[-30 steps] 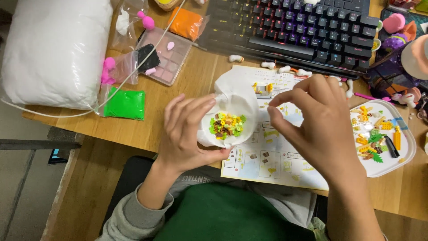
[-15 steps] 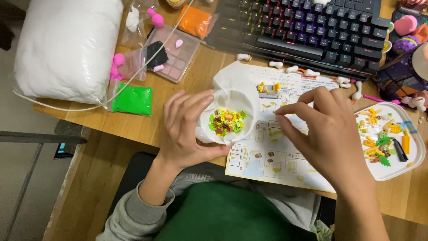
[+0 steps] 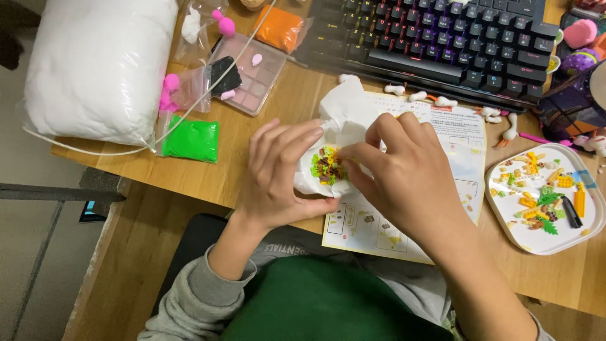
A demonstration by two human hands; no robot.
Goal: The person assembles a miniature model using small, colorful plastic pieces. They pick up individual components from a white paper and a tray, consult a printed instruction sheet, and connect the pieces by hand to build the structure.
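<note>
The left hand cups a small white dish near the front edge of the wooden desk, fingers curled over its left rim. In the dish sits a cluster of tiny green, yellow and brown bricks, half hidden by both hands. The right hand pinches down at the cluster; whether its fingertips hold a piece cannot be made out. An instruction sheet lies under the dish, partly covered. To the right a white tray holds loose pieces. A keyboard lies at the far side, cut off at the top.
</note>
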